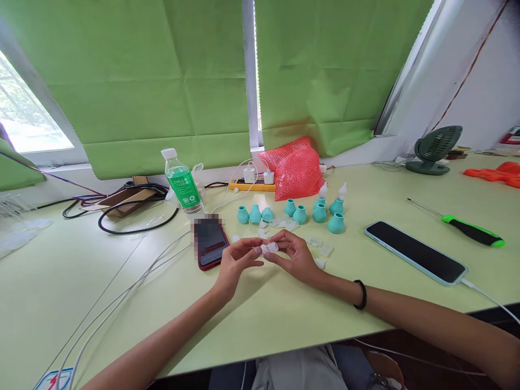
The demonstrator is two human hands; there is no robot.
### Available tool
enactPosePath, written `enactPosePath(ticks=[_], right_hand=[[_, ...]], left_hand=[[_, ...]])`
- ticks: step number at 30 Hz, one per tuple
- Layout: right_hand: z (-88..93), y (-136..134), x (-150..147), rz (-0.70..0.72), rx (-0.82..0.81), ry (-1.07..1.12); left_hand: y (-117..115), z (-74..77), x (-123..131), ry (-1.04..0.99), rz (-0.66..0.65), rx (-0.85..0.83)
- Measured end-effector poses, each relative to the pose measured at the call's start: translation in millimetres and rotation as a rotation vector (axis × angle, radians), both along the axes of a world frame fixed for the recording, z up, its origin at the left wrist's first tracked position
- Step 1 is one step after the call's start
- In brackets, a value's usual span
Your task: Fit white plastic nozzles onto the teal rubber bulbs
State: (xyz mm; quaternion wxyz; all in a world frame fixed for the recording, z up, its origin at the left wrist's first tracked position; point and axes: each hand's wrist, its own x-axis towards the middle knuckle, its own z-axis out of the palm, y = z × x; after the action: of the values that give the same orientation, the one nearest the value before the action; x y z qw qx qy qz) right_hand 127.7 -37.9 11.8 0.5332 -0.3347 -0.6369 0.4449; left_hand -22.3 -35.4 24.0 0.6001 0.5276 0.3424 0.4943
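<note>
Between both hands is a small translucent white plastic piece [270, 247], roughly cylindrical, held above the table. My left hand [239, 259] pinches its left end between thumb and fingers. On the other side, the thumb and fingers of my right hand [296, 257] close on it too. Just beyond the hands lie loose clear plastic parts [326, 249]. Behind them stand several turquoise rubber bulbs [336, 222], open-necked; two at the back carry white pointed tips [343, 190].
A dark phone [211, 242] lies left of my hands, beside a water bottle [183, 181]. At right are a phone on a cable [416, 252], a screwdriver [473, 227] and a fan [436, 149]. Red bubble wrap [298, 170] and a yellow power strip [252, 185] sit behind.
</note>
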Motion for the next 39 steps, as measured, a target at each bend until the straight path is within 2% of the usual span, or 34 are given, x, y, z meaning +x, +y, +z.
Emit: enactPosePath(ticks=[5, 9, 15, 20, 22, 24, 26, 29, 33, 36, 39], right_hand=[[2.5, -3, 2, -0.046, 0.215, -0.053], [0.6, -3, 2, -0.006, 0.251, -0.081], [-0.1, -3, 3, 0.001, 0.288, -0.155], [19.6, -2, 15, 0.027, 0.414, -0.297], [27.6, 7, 26, -0.088, 0.467, -0.338], [31.2, 22, 39, -0.345, 0.539, -0.445], [30.0, 41, 52, -0.610, 0.597, -0.663], [22.9, 63, 66, -0.806, 0.540, -1.071], [15.7, 72, 75, -0.882, 0.358, -1.404], [14.4, 72, 77, -0.855, 0.338, -1.476], [13.8, 74, 77, -0.864, 0.334, -1.458]], left_hand=[[2, 0.9, -1, -0.100, -0.221, -0.167], [6, -2.5, -4, -0.113, -0.373, -0.213], [7, -2.8, -4, -0.128, -0.364, -0.167], [3, -0.3, -3, -0.129, -0.314, -0.160], [3, 0.3, -3, -0.113, -0.291, -0.154], [3, -0.3, -4, -0.102, -0.278, -0.154], [5, -2.0, -4, -0.106, -0.268, -0.173], [7, -5.1, -4, -0.125, -0.263, -0.227], [7, -7.0, -3, -0.117, -0.275, -0.259], [7, -7.3, -3, -0.122, -0.253, -0.266], [7, -7.5, -3, -0.103, -0.240, -0.281]])
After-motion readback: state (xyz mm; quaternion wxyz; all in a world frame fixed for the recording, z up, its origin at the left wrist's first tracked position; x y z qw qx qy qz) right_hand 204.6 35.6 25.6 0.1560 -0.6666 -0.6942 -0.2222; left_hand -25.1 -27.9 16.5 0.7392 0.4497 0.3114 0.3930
